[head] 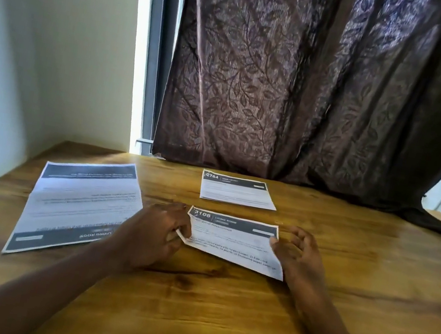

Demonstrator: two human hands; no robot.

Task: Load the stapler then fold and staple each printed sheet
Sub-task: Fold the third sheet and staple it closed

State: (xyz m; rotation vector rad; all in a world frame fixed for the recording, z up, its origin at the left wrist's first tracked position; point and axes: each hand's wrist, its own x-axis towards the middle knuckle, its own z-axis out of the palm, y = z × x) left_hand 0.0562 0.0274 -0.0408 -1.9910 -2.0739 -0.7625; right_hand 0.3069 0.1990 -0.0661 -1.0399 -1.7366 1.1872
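Three printed sheets lie on the tabletop (217, 313), and no stapler is in view. The 3108 sheet (232, 241) sits at the centre, already folded to about half height. The left hand (154, 232) pinches its 9 o'clock edge and lifts that corner slightly. The right hand (297, 257) is spread, fingers raised, with only the thumb touching the 3 o'clock edge. Holding both ends this way probably squares the fold before stapling. The 2764 sheet (238, 193), also folded, lies apart at 12 o'clock as if finished. The open sheet (79, 206) waits unfolded at 9 o'clock. So two are folded and one is left.
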